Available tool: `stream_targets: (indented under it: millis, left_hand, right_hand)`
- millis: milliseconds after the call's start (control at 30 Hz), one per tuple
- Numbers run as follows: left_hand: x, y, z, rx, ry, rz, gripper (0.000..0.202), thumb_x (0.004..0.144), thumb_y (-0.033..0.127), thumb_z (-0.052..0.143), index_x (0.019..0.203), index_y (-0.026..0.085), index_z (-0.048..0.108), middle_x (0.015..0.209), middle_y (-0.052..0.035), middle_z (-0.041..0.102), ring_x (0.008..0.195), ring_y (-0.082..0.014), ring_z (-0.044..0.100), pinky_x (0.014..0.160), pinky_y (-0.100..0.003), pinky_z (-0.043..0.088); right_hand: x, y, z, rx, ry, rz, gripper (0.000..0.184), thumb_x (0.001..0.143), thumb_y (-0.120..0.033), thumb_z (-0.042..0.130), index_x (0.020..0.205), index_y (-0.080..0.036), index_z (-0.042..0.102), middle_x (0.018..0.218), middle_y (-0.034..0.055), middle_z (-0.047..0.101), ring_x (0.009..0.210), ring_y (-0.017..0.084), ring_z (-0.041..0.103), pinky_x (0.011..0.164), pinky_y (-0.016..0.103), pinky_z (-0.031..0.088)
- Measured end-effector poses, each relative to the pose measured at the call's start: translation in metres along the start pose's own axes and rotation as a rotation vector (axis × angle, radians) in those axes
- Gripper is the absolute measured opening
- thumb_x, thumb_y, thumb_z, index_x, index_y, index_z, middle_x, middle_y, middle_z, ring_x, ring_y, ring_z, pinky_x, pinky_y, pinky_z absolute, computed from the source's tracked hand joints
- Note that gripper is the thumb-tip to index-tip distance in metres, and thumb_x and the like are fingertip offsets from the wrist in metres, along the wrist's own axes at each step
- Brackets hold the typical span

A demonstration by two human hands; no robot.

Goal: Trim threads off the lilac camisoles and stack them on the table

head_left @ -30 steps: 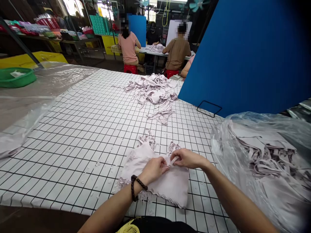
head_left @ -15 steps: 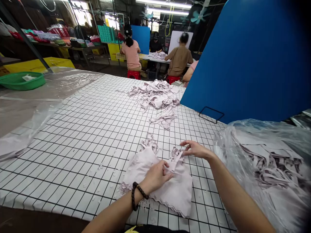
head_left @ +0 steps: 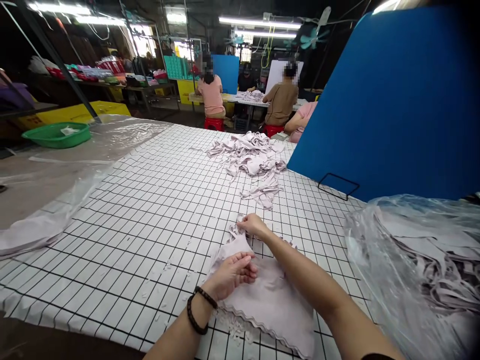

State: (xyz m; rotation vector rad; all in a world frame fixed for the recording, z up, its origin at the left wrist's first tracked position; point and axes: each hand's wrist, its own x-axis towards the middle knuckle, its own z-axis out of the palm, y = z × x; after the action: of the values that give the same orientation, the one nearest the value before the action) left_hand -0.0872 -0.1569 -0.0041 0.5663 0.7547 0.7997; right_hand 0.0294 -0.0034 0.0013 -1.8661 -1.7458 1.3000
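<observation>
A pale pinkish camisole (head_left: 270,305) lies in front of me with its wavy hem toward me, and layers of the same cloth show at its edge. My right hand (head_left: 255,225) reaches across it and pinches a shoulder strap (head_left: 240,218) at the upper left. My left hand (head_left: 234,272), with dark beads at the wrist, hovers palm sideways over the left part of the camisole. Its fingers are loosely curled and apart, holding nothing. The other straps (head_left: 288,243) are partly hidden behind my right forearm.
Similar garments lie in a loose pile (head_left: 255,155) farther up the grid-patterned table cloth (head_left: 150,210). On the right, a clear plastic bag (head_left: 378,260) holds more, below a blue board (head_left: 390,110). Small scraps (head_left: 236,327) litter the cloth. A green basin (head_left: 56,136) stands left; people sit beyond.
My right hand has moved left from the right-hand straps to the left ones and pinches there. My left hand has shifted slightly left and turned its palm sideways. The view has tilted.
</observation>
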Motion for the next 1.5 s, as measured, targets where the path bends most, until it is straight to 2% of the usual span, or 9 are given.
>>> stream_targets:
  millis: [133, 233, 500, 567, 700, 800, 1000, 1233, 1500]
  left_hand:
    - [0.0, 0.003, -0.003, -0.068, -0.024, -0.033, 0.039, 0.082, 0.04, 0.062, 0.11, 0.014, 0.053, 0.083, -0.0054, 0.063, 0.072, -0.0131, 0.062, 0.072, -0.028, 0.047]
    - [0.001, 0.001, -0.005, -0.084, -0.054, -0.025, 0.039, 0.082, 0.037, 0.063, 0.112, 0.013, 0.053, 0.083, -0.0056, 0.064, 0.072, -0.013, 0.062, 0.071, -0.028, 0.047]
    - [0.002, -0.002, -0.011, -0.147, -0.081, -0.017, 0.042, 0.086, 0.041, 0.057, 0.115, 0.011, 0.053, 0.085, -0.0087, 0.066, 0.076, -0.0159, 0.065, 0.074, -0.03, 0.048]
    - [0.003, -0.002, -0.011, -0.192, -0.055, -0.03, 0.053, 0.087, 0.052, 0.049, 0.119, 0.01, 0.052, 0.09, -0.012, 0.067, 0.078, -0.0185, 0.066, 0.077, -0.033, 0.049]
    - [0.003, 0.002, -0.007, -0.351, -0.035, 0.003, 0.07, 0.085, 0.067, 0.038, 0.129, 0.013, 0.046, 0.113, -0.0175, 0.063, 0.09, -0.0237, 0.066, 0.086, -0.038, 0.048]
    - [0.001, 0.004, -0.002, -0.35, -0.04, 0.069, 0.061, 0.088, 0.06, 0.042, 0.128, 0.014, 0.047, 0.119, -0.0174, 0.06, 0.094, -0.0237, 0.065, 0.087, -0.038, 0.048]
    - [-0.003, 0.002, 0.005, -0.185, 0.008, 0.139, 0.058, 0.087, 0.039, 0.058, 0.137, 0.025, 0.034, 0.118, -0.014, 0.06, 0.087, -0.0202, 0.068, 0.086, -0.039, 0.049]
    - [0.0, -0.006, 0.002, -0.031, 0.013, 0.117, 0.035, 0.084, 0.042, 0.061, 0.099, 0.011, 0.06, 0.114, -0.0154, 0.061, 0.08, -0.0164, 0.067, 0.072, -0.027, 0.053]
    - [0.0, -0.004, 0.006, 0.023, 0.019, 0.082, 0.036, 0.083, 0.043, 0.062, 0.099, 0.011, 0.06, 0.11, -0.0151, 0.064, 0.077, -0.0147, 0.067, 0.07, -0.026, 0.052]
  right_hand:
    - [0.016, -0.001, -0.009, 0.129, -0.053, 0.054, 0.016, 0.069, -0.026, 0.069, 0.064, -0.014, 0.059, 0.05, -0.0014, 0.054, 0.04, 0.006, 0.038, 0.039, 0.021, 0.024]
    - [0.022, 0.0, -0.02, 0.25, -0.062, 0.043, 0.016, 0.078, -0.029, 0.061, 0.073, -0.014, 0.061, 0.066, 0.0045, 0.064, 0.041, 0.006, 0.04, 0.035, 0.019, 0.021]
    - [0.015, -0.013, -0.055, 0.436, 0.104, -0.159, 0.026, 0.084, -0.034, 0.056, 0.101, -0.015, 0.064, 0.102, 0.0106, 0.068, 0.052, 0.008, 0.05, 0.037, 0.019, 0.032]
    - [-0.004, -0.011, -0.052, 0.322, 0.161, -0.328, 0.027, 0.085, -0.033, 0.056, 0.103, -0.017, 0.066, 0.096, 0.0084, 0.07, 0.056, 0.01, 0.054, 0.042, 0.021, 0.04]
    - [-0.052, 0.009, -0.035, -0.324, 0.19, -0.948, 0.029, 0.089, -0.021, 0.05, 0.113, -0.024, 0.065, 0.099, 0.0055, 0.071, 0.083, 0.016, 0.064, 0.068, 0.026, 0.05]
    - [-0.079, 0.027, -0.029, -0.578, 0.178, -1.153, 0.032, 0.089, -0.015, 0.049, 0.116, -0.024, 0.063, 0.105, 0.0054, 0.07, 0.09, 0.017, 0.066, 0.07, 0.026, 0.052]
    - [-0.093, 0.032, -0.034, -0.385, 0.211, -1.027, 0.029, 0.091, -0.019, 0.048, 0.115, -0.024, 0.064, 0.108, 0.0056, 0.069, 0.095, 0.015, 0.065, 0.076, 0.025, 0.054]
    - [-0.094, 0.028, -0.04, -0.394, 0.139, -0.875, 0.027, 0.089, -0.018, 0.049, 0.105, -0.025, 0.069, 0.108, 0.0029, 0.068, 0.093, 0.015, 0.065, 0.077, 0.026, 0.052]
    - [-0.097, 0.025, -0.04, -0.489, 0.08, -0.795, 0.026, 0.083, -0.014, 0.052, 0.096, -0.026, 0.071, 0.105, -0.0002, 0.069, 0.093, 0.015, 0.065, 0.078, 0.026, 0.051]
